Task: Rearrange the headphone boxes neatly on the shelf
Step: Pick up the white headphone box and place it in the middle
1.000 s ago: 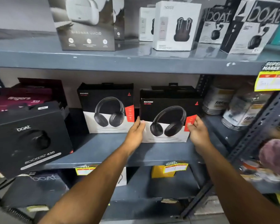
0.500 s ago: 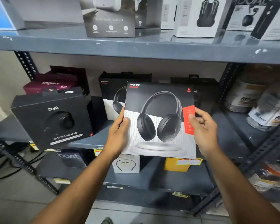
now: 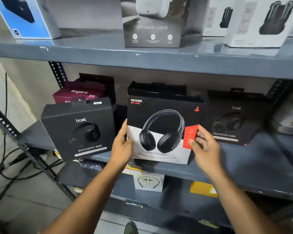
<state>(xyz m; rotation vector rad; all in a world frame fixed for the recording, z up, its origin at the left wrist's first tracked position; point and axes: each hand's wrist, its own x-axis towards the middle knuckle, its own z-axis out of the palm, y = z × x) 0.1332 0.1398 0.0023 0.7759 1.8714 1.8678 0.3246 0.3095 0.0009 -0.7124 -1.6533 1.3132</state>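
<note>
My left hand (image 3: 122, 147) grips the left edge of a black-and-white Rockerz headphone box (image 3: 161, 129). My right hand (image 3: 205, 149) holds its right edge, fingers on the red label. The box is upright at the middle shelf (image 3: 254, 164), its bottom near the front edge. Right behind it stands another black box (image 3: 157, 90), mostly hidden. A black boat Rockerz 430 box (image 3: 79, 130) sits turned at the shelf's left end, overhanging the edge. A second Rockerz 430 box (image 3: 233, 120) stands to the right.
A maroon fingers box (image 3: 79, 93) lies behind the left black box. Earbud boxes line the upper shelf (image 3: 91, 54). Small boxes and yellow tags sit on the lower shelf (image 3: 149, 183). Jars stand at the far right (image 3: 291, 119). Cables trail on the floor at left.
Both hands lifted the Rockerz box off the right of the shelf, carried it left and back in front of the matching box. The black Rockerz 430 box at right now shows.
</note>
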